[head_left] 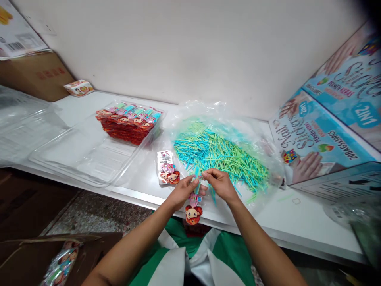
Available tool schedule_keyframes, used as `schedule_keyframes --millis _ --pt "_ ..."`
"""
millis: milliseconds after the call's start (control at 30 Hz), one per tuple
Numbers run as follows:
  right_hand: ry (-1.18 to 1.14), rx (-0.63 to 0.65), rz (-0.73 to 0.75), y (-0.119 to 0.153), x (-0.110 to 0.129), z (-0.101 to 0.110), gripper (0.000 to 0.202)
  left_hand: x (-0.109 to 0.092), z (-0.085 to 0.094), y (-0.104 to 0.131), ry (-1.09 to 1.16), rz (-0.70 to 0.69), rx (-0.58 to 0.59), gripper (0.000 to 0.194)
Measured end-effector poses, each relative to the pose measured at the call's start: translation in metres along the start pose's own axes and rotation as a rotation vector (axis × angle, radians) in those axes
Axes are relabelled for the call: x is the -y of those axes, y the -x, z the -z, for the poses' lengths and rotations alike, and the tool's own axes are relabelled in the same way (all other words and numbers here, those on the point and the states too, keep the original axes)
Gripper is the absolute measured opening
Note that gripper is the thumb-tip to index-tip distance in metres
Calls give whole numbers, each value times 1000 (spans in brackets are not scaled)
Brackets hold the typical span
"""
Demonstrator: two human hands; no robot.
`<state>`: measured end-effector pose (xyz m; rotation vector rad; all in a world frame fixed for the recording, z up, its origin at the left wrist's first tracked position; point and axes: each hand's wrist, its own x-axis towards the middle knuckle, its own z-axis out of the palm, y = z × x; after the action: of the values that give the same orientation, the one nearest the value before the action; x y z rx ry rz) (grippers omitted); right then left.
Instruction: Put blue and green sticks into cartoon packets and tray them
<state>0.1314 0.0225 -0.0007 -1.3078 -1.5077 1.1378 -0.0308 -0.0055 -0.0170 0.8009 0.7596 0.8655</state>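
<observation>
My left hand (183,191) pinches the upper part of a small clear packet (193,212) with a red-haired cartoon face at its lower end. My right hand (219,183) is closed at the packet's top right, its fingertips together on the packet's upper edge. Green and blue sticks show inside the packet between the hands. Just beyond my hands, a heap of thin green and blue sticks (220,153) lies on a clear plastic bag (205,109). Left of my hands rests a small stack of similar packets (167,169), face up on the white table (138,180).
A clear plastic tray (80,153) on the left holds rows of packets (127,121) at its far end. A brown carton (35,75) and a small box (79,88) stand at the back left. Blue printed boxes (315,139) stand at the right. Below left is an open carton (98,254).
</observation>
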Motion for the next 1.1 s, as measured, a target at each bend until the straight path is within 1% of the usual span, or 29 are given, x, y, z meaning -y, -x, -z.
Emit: schedule_keyframes --millis 100,167,233,333,400,467,500,600,733,800,867,900,967,1100 --pt "-37 -47 22 -2 -3 3 21 9 5 9 56 48 39 43" --pt "-40 -42 51 -1 1 5 19 15 10 14 50 97 59 38" --pt "-6 -26 120 3 9 5 16 19 13 16 27 108 58 32" --pt "123 -3 296 10 26 8 14 16 14 15 0 45 59 28" --pt "199 7 386 14 37 10 24 13 11 13 -6 -12 73 29" --pt "260 40 441 17 44 13 36 11 9 12 -17 -55 79 28" --pt "291 71 469 17 46 14 38 11 9 11 -27 -69 78 28" --pt "382 165 544 18 48 16 34 14 10 11 -52 -81 66 28" --pt "486 190 527 15 50 19 37 18 15 11 -129 -97 45 29" --pt "541 240 537 14 52 21 38 19 17 12 -163 -106 35 28" --pt "587 300 558 14 55 22 38 18 18 11 -160 -112 33 28" --pt "603 310 557 14 56 22 38 18 18 11 -152 -115 38 28" --pt "607 274 542 15 59 22 39 17 17 11 -136 -117 47 29" --pt "545 128 551 18 63 17 45 14 13 11 -110 -119 64 31"
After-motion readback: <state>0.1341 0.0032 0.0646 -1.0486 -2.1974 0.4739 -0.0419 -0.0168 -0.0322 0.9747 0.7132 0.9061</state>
